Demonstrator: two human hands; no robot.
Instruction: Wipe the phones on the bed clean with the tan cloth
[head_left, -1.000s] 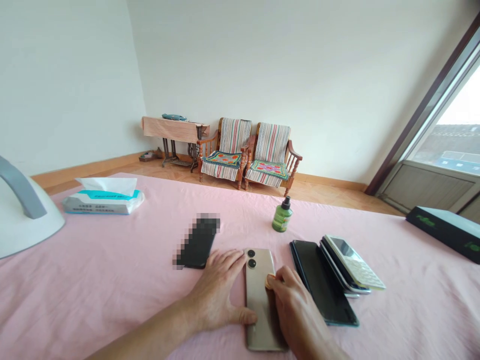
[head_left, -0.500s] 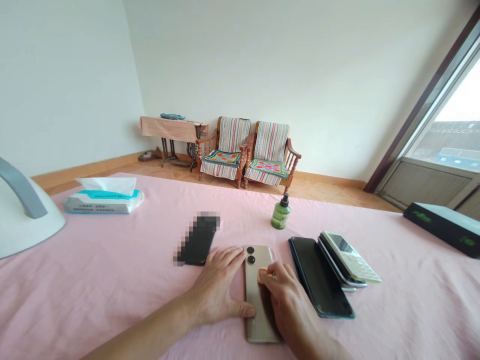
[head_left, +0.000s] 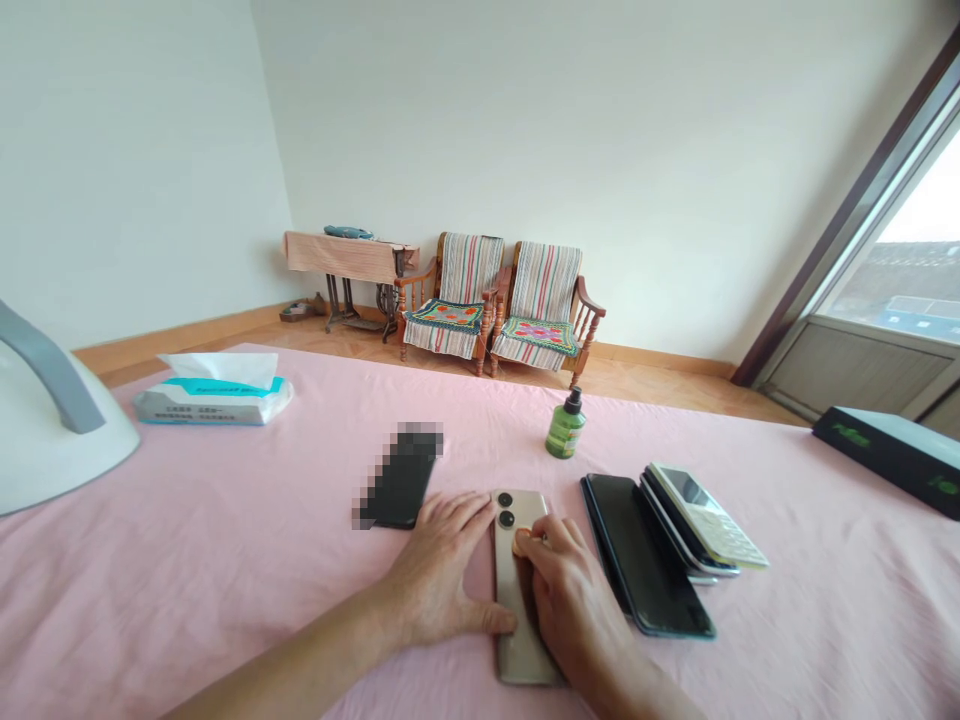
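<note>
Left hand [head_left: 442,575] spread, right hand [head_left: 574,590] curled, both touching phone [head_left: 514,655].

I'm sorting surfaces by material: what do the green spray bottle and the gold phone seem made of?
Spray bottle: probably smooth, see-through plastic, as its green body looks translucent; the black pump top looks opaque, likely plastic. Gold phone: glossy back, perhaps glass or plastic; its sheen fits either.
</note>
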